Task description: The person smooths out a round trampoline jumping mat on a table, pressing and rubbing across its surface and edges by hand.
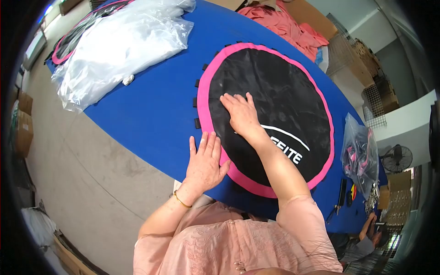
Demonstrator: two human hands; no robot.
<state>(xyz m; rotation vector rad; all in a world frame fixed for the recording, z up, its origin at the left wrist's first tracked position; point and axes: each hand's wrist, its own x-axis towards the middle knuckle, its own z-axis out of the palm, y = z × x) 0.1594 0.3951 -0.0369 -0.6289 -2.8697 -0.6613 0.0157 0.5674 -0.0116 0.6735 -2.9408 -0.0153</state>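
Observation:
A round black fabric piece (284, 87) with a pink border and white lettering lies flat, with short black tabs showing along its left and upper edge. My left hand (205, 160), a bracelet at its wrist, rests on the lower left of the pink border with its fingers spread. Further in, my right hand (240, 112) lies palm down on the black fabric, fingers apart, left of the white arc. Neither hand holds anything. My right forearm covers part of the lettering.
On the blue table (137, 101), clear plastic bags (123, 46) lie at the upper left near another pink-edged piece (68, 43). Pink cloth (284, 25) sits at the top. A bag of pink parts (360, 153) and tools (342, 192) are at right. Another person (362, 247) is lower right.

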